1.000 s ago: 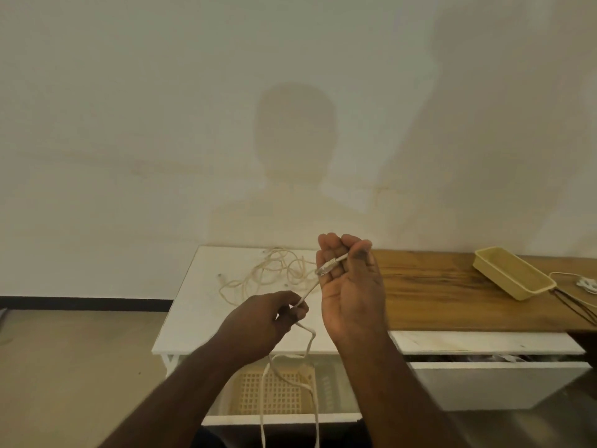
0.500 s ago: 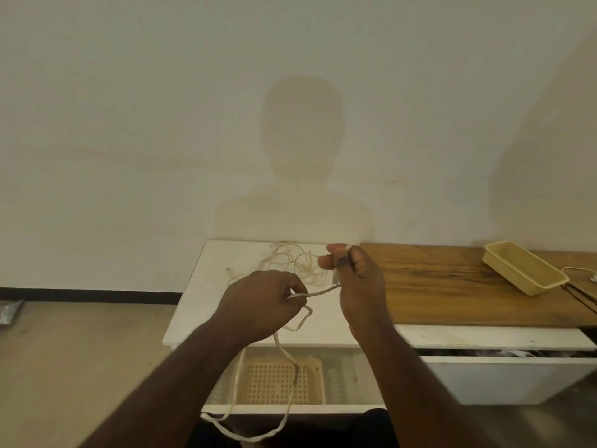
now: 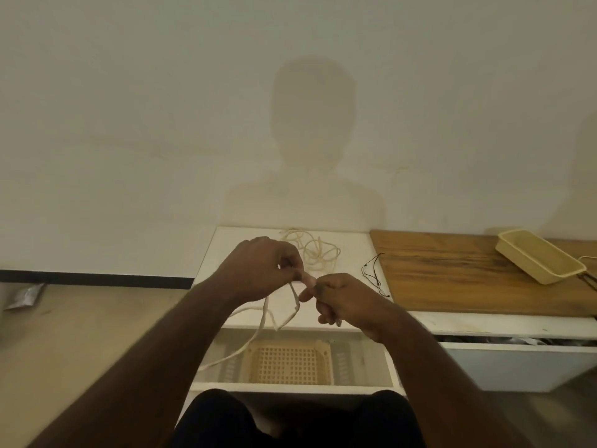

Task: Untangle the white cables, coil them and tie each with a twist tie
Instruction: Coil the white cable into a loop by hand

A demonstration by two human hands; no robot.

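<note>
Both hands have dropped and drawn together since a moment back, when the right hand was raised with the cable end across its palm. Head view: the left hand [image 3: 258,273] pinches the white cable [image 3: 263,321] between thumb and curled fingers [image 3: 290,270], and the right hand [image 3: 342,300] has its fingers curled round the same cable's end, the two hands nearly touching above the front edge of the white worktop [image 3: 223,250]. From that pinch, the cable drops in a small loop between the hands, then trails down and left over the open drawer [image 3: 290,388].

Count it up: one cable in hand, one loose tangle of white cables [image 3: 311,248] lying on the worktop just behind the hands, and thin black ties [image 3: 374,270] by the wooden board [image 3: 468,276], number unclear.

Containers: a perforated yellow basket [image 3: 287,363] sits inside the drawer; a yellow tray [image 3: 539,255] rests on the wooden board, its contents not visible.
</note>
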